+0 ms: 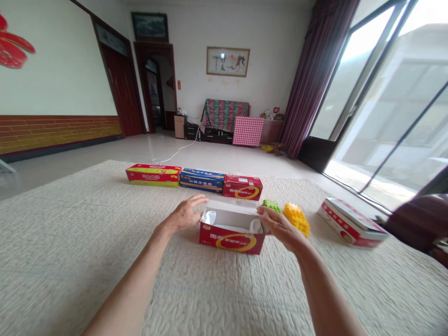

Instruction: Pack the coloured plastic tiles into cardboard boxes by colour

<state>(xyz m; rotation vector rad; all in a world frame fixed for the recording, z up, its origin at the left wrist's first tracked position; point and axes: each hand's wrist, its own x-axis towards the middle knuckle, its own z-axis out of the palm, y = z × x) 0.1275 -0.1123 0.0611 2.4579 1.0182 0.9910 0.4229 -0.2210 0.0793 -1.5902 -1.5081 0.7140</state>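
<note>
The box (227, 237) stands open! My left fingers (196, 201) spread empty beside it; right fingers (269, 215) curl at its rim, hold unclear; past them, green block (272, 205) and yellow block (297, 221) lie outside.

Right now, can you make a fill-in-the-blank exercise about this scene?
The red box between the left hand and right hand is not closed but ____.
Beyond it, the middle box of the row is coloured mainly ____.
The bumpy yellow piece lies right of the ____ one.
Missing words: open; blue; green.
</note>
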